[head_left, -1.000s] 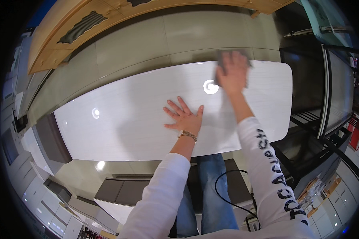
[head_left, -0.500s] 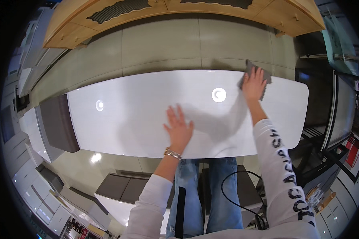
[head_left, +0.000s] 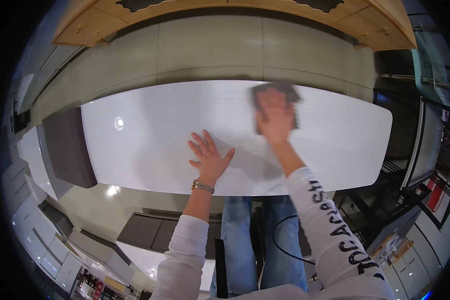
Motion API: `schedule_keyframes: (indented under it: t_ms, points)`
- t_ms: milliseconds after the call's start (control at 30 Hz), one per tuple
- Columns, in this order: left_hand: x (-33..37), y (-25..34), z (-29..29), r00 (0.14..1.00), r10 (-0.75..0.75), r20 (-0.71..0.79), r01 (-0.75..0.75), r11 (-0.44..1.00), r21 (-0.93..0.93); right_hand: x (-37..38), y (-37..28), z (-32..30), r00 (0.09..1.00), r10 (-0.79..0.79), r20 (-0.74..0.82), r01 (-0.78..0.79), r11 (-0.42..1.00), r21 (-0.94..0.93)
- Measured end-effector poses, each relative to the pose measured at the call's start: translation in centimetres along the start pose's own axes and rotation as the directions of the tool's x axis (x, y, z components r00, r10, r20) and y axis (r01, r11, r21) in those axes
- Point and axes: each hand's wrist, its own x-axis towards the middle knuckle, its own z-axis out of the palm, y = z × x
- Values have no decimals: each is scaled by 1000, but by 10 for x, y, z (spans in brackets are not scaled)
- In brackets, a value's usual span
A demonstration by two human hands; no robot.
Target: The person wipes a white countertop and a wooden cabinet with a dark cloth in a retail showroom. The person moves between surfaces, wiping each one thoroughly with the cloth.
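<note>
A grey cloth point(head_left: 277, 92) lies bunched on the long white tabletop point(head_left: 345, 145), close to its far edge. My right hand point(head_left: 275, 112) presses down on the cloth and holds it against the surface; hand and cloth are smeared by motion. The edges of the cloth show beyond the fingertips and on both sides of the hand. To the left of it, my left hand point(head_left: 208, 160) rests on the bare tabletop near the front edge, fingers spread and holding nothing. A metal watch is on the left wrist.
Beyond the table stands a light wood cabinet point(head_left: 195, 11) across a tiled floor point(head_left: 210, 45). A dark brown block point(head_left: 67, 150) adjoins the table's left end. Dark-framed shelving point(head_left: 420, 145) stands at the right. A black cable point(head_left: 280, 247) loops by my legs.
My right hand has swept the cloth leftward along the far part of the tabletop. My left hand has shifted slightly left and come to rest with its fingers spread.
</note>
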Motion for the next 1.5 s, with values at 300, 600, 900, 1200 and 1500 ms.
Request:
schedule_keyframes:
  t_ms: [300, 600, 900, 1200, 1500]
  points:
    - [5, 15, 9, 996, -57, -65, 60, 998, 32, -48, 96, -5, 892, 381, -244, -418, 900, -122]
    - [19, -14, 14, 974, 72, -217, -64, 997, 42, -81, 48, -13, 993, -120, -15, 119, 992, -40]
    - [-34, 129, 85, 940, 297, -169, -274, 951, 147, -142, 337, -66, 750, 539, -384, -616, 781, -107]
    - [-74, 222, 139, 984, 181, 2, -177, 962, 209, -166, 226, -57, 983, -135, -122, 164, 951, 264]
    - [-64, 222, 149, 993, 113, -36, -94, 937, 336, -214, 488, -110, 688, 655, -312, -703, 709, -60]
